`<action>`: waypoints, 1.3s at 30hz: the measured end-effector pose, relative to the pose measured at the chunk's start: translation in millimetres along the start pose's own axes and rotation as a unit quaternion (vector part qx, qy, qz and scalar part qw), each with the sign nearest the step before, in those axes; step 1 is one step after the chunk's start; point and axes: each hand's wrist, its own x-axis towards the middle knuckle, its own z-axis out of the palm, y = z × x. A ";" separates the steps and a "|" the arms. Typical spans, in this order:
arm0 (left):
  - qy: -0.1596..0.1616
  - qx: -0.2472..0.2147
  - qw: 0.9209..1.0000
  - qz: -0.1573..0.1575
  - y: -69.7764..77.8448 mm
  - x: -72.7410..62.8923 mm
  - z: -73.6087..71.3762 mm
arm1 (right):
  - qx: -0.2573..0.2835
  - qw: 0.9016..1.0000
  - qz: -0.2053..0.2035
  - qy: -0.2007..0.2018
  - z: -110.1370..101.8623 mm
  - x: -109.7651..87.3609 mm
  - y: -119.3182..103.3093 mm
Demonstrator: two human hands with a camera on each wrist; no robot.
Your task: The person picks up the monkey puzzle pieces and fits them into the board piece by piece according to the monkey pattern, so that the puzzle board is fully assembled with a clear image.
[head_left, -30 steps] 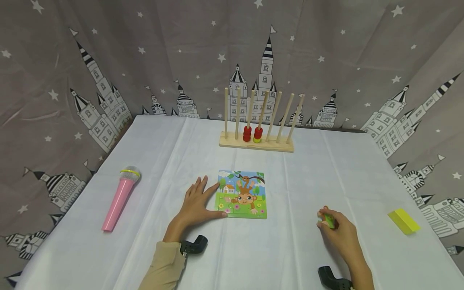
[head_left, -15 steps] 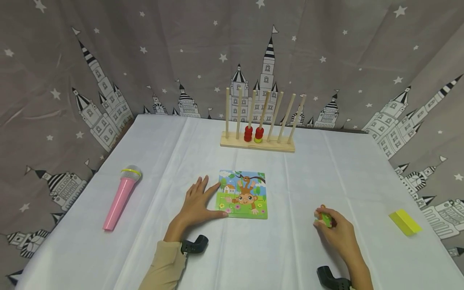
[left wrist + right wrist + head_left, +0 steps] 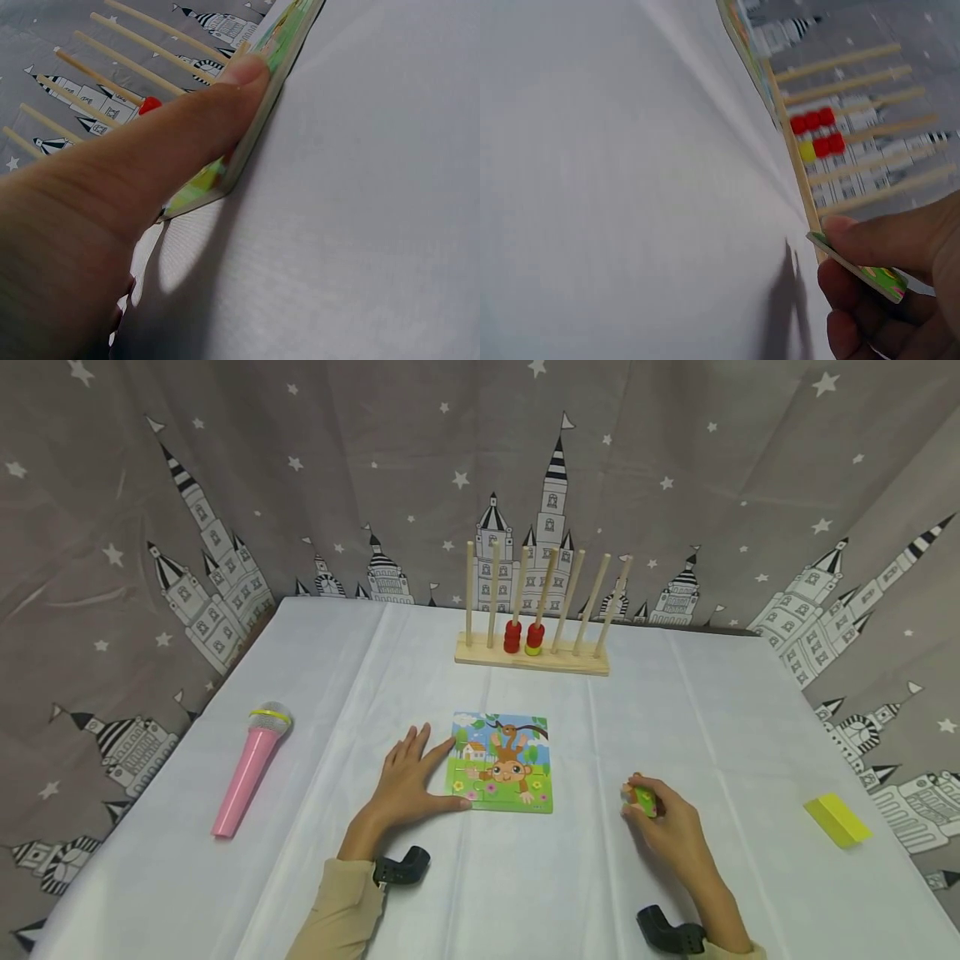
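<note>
A square jigsaw puzzle (image 3: 501,764) with a hanging monkey picture lies mid-table. My left hand (image 3: 408,781) rests at its left side, fingers spread. The thumb (image 3: 244,75) lies on the puzzle's near edge, and the index fingertip touches the left edge. To the right, my right hand (image 3: 670,822) pinches a puzzle piece (image 3: 642,799), green with brown and orange, between thumb and fingers. In the right wrist view this thin piece (image 3: 877,279) is tilted and held above the white cloth, its shadow falling beside it.
A wooden peg stand (image 3: 532,662) with red and yellow beads on two pegs stands at the back. At the left lies a pink toy microphone (image 3: 251,768). A yellow block (image 3: 837,818) sits at the far right. A grey castle-print curtain (image 3: 360,460) hangs behind.
My right hand has moved left toward the puzzle with the puzzle piece in its fingers. The left hand has stayed in place at the puzzle's side.
</note>
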 end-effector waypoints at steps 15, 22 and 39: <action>0.000 -0.002 1.000 0.000 0.4 0.5 0.6 | 0.084 0.995 -0.058 -0.020 48.6 20.3 -49.2; -0.004 0.003 1.000 -0.002 1.4 -0.3 -1.3 | 0.096 0.993 -0.048 -0.044 63.9 28.5 -61.5; -0.008 0.002 1.000 -0.004 1.7 -0.5 -2.5 | 0.088 0.991 -0.039 -0.093 77.5 35.2 -75.9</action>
